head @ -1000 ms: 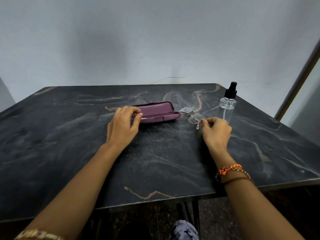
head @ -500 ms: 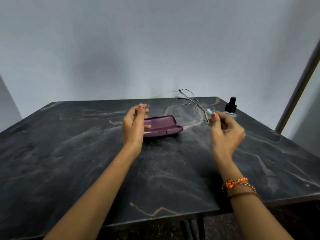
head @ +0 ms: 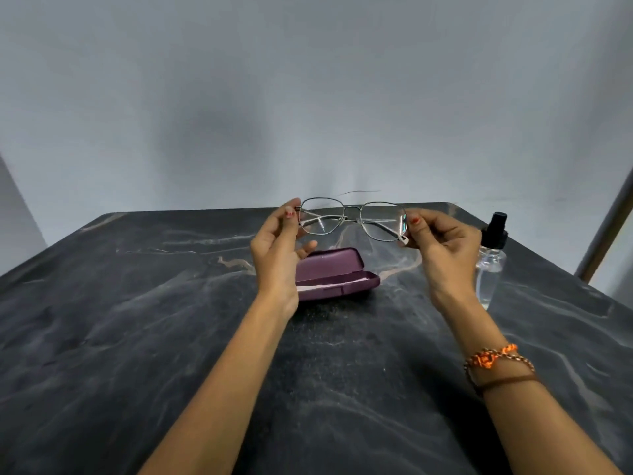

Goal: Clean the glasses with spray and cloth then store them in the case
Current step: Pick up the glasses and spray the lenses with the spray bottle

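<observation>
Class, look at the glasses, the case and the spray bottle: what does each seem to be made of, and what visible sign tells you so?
Glasses: thin metal frame, likely; wire-fine, shiny grey rims around clear lenses that catch glints.
Case: hard shell with a matte purple covering, maybe leatherette; it holds its moulded shape with the lid ajar.
Spray bottle: clear plastic or glass body, see-through; black, probably plastic, nozzle.

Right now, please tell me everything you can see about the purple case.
The purple case is a hard, oblong glasses case with rounded ends and a matte shell. It lies on the dark marble table, partly open, its lid raised only a little. A pale strip, perhaps a cloth, shows in the gap. The left hand is in front of its left end; contact cannot be judged.
</observation>
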`<state>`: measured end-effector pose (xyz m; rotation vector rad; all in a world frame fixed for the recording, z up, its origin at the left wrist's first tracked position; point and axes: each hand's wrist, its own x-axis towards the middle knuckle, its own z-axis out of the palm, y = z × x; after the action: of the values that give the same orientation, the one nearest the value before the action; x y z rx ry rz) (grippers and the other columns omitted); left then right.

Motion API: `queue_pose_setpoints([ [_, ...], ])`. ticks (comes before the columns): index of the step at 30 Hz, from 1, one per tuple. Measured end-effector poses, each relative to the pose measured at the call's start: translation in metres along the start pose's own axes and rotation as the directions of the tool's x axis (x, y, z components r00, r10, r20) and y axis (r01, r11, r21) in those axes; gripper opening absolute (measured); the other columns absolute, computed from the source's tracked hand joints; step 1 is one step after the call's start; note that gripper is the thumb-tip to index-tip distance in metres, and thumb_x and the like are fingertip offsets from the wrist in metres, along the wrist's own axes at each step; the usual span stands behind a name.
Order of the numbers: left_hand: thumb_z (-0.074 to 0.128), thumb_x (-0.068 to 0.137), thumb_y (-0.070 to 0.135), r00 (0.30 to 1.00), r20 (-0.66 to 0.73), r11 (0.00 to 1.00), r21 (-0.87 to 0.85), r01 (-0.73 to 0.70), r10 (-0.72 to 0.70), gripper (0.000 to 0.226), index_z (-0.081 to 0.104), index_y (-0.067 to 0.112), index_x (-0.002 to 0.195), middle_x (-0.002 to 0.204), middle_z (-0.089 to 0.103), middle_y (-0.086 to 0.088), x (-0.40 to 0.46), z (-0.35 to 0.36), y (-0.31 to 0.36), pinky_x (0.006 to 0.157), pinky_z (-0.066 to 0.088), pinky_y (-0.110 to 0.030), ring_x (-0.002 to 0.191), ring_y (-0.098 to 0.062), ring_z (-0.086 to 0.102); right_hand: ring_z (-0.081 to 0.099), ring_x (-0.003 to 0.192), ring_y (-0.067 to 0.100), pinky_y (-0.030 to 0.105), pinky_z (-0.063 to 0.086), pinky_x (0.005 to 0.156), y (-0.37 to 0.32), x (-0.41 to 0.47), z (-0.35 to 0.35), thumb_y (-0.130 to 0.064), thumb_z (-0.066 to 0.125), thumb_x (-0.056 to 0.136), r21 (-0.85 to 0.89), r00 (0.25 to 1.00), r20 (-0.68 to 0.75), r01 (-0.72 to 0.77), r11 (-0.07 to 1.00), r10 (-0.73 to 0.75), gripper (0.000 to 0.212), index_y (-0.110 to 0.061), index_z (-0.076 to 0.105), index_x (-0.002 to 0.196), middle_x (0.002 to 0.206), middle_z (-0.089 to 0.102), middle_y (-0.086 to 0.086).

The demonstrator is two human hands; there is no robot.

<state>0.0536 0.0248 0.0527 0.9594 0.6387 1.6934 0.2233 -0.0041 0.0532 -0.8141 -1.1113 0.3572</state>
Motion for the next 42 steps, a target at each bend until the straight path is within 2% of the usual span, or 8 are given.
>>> queue_pose_setpoints([
  [8,0.061,0.066,0.02,0.966,0.132,0.962,-0.131,0.241,-0.224,0.02,0.065,0.015,0.085,0.066,0.071,0.006,-0.005,-0.014,-0.002,0.046,0.05,-0.016,0.057,-0.005,0.063,0.062,0.062,-0.004,0.014,0.05,0.056,-0.001,-0.006,-0.009,-0.008,0.059,0.082,0.077,0.99,0.066,-0.127,0.989,0.122,0.014,-0.017,0.068,0.076,0.062,0.07,-0.017],
  [15,0.067,0.055,0.027,0.952,0.242,0.951,-0.198,0.237,-0.187,0.007,0.071,0.024,0.06,0.073,0.073,0.008,-0.009,-0.009,0.004,0.051,0.051,-0.016,0.064,-0.002,0.064,0.067,0.073,-0.001,0.014,0.053,0.055,-0.003,-0.007,-0.011,-0.028,0.065,0.064,0.358,0.924,0.237,-0.372,0.857,0.302,0.009,-0.024,0.073,0.063,0.076,0.075,-0.009],
  [19,0.083,0.035,0.035,0.94,0.309,0.934,-0.269,0.235,-0.147,0.028,0.07,0.024,0.058,0.067,0.07,0.011,-0.008,-0.009,0.01,0.05,0.051,-0.016,0.062,0.0,0.062,0.068,0.076,0.001,0.018,0.054,0.06,-0.005,-0.01,-0.007,-0.048,0.081,0.042,0.421,0.897,0.327,-0.42,0.804,0.298,0.034,-0.024,0.073,0.065,0.075,0.075,-0.007],
  [21,0.088,0.029,0.038,0.941,0.32,0.941,-0.272,0.203,-0.111,0.037,0.07,0.025,0.058,0.066,0.07,0.011,-0.008,-0.01,0.011,0.049,0.05,-0.016,0.062,0.0,0.062,0.068,0.075,0.0,0.017,0.054,0.06,-0.006,-0.01,-0.006,-0.048,0.08,0.043,0.423,0.902,0.324,-0.409,0.809,0.287,0.033,-0.024,0.073,0.064,0.073,0.074,-0.008],
  [29,0.068,0.05,0.029,0.965,0.259,0.971,-0.221,0.088,-0.029,0.011,0.072,0.024,0.058,0.058,0.066,0.011,-0.009,-0.004,0.016,0.048,0.045,-0.014,0.058,0.0,0.059,0.066,0.071,-0.003,0.013,0.05,0.058,-0.012,-0.007,-0.007,-0.036,0.065,0.06,0.348,0.961,0.195,-0.253,0.903,0.194,0.009,-0.03,0.07,0.059,0.065,0.071,-0.014],
  [34,0.07,0.049,0.03,0.969,0.232,0.992,-0.115,-0.057,0.083,0.01,0.072,0.025,0.057,0.057,0.066,0.012,-0.009,-0.002,0.019,0.05,0.046,-0.014,0.059,0.002,0.058,0.062,0.065,-0.003,0.013,0.048,0.057,-0.017,-0.005,-0.009,-0.024,0.058,0.072,0.325,0.985,0.143,-0.139,0.935,0.097,0.018,-0.032,0.068,0.059,0.064,0.069,-0.015],
  [38,0.07,0.053,0.032,0.956,0.185,0.973,0.005,-0.233,0.228,0.008,0.072,0.026,0.058,0.059,0.068,0.013,-0.008,-0.004,0.02,0.051,0.045,-0.014,0.06,0.001,0.06,0.058,0.064,-0.003,0.014,0.046,0.06,-0.02,-0.004,-0.008,-0.031,0.062,0.068,0.254,0.995,0.089,-0.062,0.965,0.04,0.01,-0.032,0.066,0.06,0.062,0.067,-0.014],
  [42,0.069,0.065,0.024,0.863,0.249,0.858,0.169,-0.485,0.439,0.005,0.071,0.029,0.065,0.064,0.069,0.017,-0.007,-0.009,0.022,0.063,0.051,-0.016,0.068,-0.006,0.063,0.058,0.066,-0.004,0.014,0.047,0.071,-0.017,-0.001,-0.01,-0.024,0.06,0.075,0.199,1.0,0.006,0.011,0.98,-0.013,0.014,-0.027,0.064,0.062,0.059,0.065,-0.017],
])
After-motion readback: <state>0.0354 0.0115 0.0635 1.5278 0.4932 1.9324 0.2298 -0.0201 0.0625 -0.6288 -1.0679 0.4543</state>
